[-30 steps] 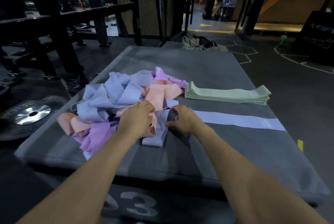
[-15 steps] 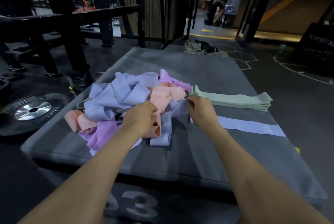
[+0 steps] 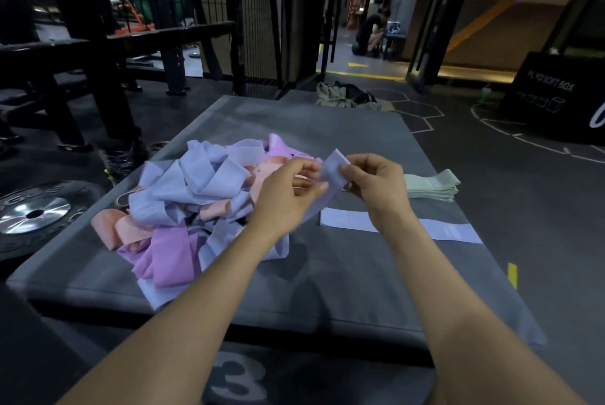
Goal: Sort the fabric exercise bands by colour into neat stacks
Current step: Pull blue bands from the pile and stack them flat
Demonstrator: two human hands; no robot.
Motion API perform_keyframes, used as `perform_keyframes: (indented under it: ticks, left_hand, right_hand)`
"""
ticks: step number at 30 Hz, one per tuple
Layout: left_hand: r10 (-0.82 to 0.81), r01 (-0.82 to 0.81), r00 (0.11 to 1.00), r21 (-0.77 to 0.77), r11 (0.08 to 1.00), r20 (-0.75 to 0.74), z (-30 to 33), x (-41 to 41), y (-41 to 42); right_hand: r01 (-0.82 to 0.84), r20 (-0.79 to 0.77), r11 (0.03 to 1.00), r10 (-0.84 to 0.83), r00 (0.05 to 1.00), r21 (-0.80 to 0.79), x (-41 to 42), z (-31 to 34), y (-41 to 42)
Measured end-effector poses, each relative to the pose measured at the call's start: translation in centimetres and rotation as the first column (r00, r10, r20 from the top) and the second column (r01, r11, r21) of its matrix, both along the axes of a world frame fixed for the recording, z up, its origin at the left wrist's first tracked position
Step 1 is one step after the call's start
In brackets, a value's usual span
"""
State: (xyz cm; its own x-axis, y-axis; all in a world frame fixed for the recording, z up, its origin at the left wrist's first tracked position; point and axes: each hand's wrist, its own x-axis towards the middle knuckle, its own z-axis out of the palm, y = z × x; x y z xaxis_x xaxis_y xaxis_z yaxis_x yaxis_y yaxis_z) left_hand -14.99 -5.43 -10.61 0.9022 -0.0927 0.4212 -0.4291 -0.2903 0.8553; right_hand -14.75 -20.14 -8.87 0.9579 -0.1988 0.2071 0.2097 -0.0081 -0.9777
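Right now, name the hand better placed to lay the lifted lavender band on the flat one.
Right. The right hand pinches the lifted lavender band's upper end almost directly above the flat lavender band on the mat. The left hand holds it nearer the mixed pile.

I see both bare forearms extended forward, hands raised close together. Left hand (image 3: 289, 190): fingers curled, pinching the pale lavender fabric exercise band (image 3: 332, 167). Right hand (image 3: 376, 180): thumb and fingers pinch the same band's upper end.
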Motion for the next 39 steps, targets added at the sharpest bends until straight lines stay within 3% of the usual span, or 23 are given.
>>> perform_keyframes:
  ticks: [3, 7, 12, 17, 21, 25, 30, 35, 39]
  left_hand:
    - [-0.098, 0.093, 0.994, -0.092, 0.991, -0.049, 0.1, -0.1, -1.2]
    - [-0.009, 0.004, 0.999, -0.123, 0.992, -0.039, 0.0, 0.4, -1.3]
    - [0.085, -0.086, 0.995, 0.015, 0.996, 0.058, -0.1, 0.7, -1.1]
    - [0.086, -0.087, 0.996, 0.013, 0.996, 0.014, -0.1, 0.5, -1.1]
    - [0.084, -0.085, 0.994, -0.019, 0.996, -0.064, 0.0, 0.3, -0.9]
    - [0.025, -0.025, 0.999, 0.018, 1.0, -0.027, 0.0, 0.3, -0.7]
    - [0.063, -0.063, 0.998, 0.006, 0.998, -0.012, 0.5, 0.2, -0.5]
    - [0.023, -0.024, 0.997, -0.015, 1.0, -0.07, 3.3, -0.1, -1.7]
    - [-0.001, 0.0, 1.0, -0.024, 1.0, -0.012, 6.1, 0.1, -2.1]
  right_hand:
    - [-0.126, 0.0, 0.991, 0.126, 0.992, 0.037, -0.6, 0.2, -0.1]
    - [-0.258, 0.019, 0.965, 0.257, 0.966, 0.049, -1.0, 0.3, -0.7]
    - [-0.048, 0.027, 0.991, 0.052, 0.998, -0.126, -0.2, 0.0, -1.7]
    - [-0.098, 0.036, 0.96, 0.111, 0.993, -0.262, -0.7, -0.2, -0.4]
    - [-0.038, 0.054, 0.984, 0.048, 0.997, -0.174, -0.6, -0.1, 0.2]
    - [-0.05, 0.043, 0.989, 0.057, 0.997, -0.14, -0.6, 0.1, 0.3]
    - [-0.08, 0.035, 0.991, 0.085, 0.996, -0.106, -0.4, 0.4, 0.4]
    - [-0.051, 0.066, 0.999, 0.051, 0.997, -0.01, -0.7, 1.9, 0.4]
    - [-0.076, 0.114, 0.997, 0.076, 0.991, -0.006, -1.5, 4.9, 0.1]
